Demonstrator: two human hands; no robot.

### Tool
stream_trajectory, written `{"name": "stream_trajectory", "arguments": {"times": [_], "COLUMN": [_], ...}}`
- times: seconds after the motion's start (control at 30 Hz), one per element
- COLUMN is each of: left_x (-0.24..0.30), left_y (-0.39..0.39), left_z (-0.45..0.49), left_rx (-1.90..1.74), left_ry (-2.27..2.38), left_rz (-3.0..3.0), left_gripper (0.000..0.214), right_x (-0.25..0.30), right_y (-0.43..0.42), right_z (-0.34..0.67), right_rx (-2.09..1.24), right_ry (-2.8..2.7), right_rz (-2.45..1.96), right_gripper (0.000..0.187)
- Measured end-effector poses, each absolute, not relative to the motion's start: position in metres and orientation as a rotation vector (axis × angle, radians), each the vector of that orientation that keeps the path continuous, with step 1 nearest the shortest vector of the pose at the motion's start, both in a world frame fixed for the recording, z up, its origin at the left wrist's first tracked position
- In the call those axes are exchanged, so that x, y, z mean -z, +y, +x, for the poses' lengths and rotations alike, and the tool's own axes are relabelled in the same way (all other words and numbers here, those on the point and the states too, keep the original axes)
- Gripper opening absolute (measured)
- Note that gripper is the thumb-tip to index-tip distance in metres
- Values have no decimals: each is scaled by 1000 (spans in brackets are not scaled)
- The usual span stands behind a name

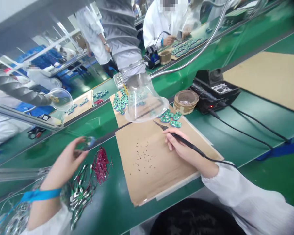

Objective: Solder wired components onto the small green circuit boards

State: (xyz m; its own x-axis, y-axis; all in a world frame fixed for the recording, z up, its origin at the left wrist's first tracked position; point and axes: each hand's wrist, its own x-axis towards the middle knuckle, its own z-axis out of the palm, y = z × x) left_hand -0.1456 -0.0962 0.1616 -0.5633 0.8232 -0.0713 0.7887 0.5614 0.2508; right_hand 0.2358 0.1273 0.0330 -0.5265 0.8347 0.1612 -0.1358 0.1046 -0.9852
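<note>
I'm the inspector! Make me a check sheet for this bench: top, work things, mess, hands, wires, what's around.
Surface: green bench, brown sheet on it.
Job's things: soldering iron, green circuit boards, red wires, metal-ended leads.
Clutter: dark specks scattered on the sheet.
Hands: right hand holds the iron; left hand is at a blurred bluish piece, grip unclear.
Cables: black cord on the iron; more cables at the black box.
Surroundings: clear hood above the bench; people in white beyond.
</note>
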Motion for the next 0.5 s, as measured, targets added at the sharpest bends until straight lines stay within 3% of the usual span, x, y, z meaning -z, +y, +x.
{"name": "stream_trajectory", "arguments": {"times": [0.1,0.2,0.5], "left_x": [-157,-130,-55], "left_y": [-101,-66,139], "left_z": [-193,-173,1], "left_rx": [-10,-147,-703], "left_ry": [3000,2655,1953], "left_rz": [1176,1519,2146], "left_gripper": [57,53,40], "right_x": [-37,-44,-31], "right_y": [126,124,128], "right_z": [238,241,244], "right_rx": [-1452,-1321,-1164], "right_ry": [-1615,-1621,-1528], "right_rz": [-740,-824,-880], "right_gripper": [27,26,26]}}
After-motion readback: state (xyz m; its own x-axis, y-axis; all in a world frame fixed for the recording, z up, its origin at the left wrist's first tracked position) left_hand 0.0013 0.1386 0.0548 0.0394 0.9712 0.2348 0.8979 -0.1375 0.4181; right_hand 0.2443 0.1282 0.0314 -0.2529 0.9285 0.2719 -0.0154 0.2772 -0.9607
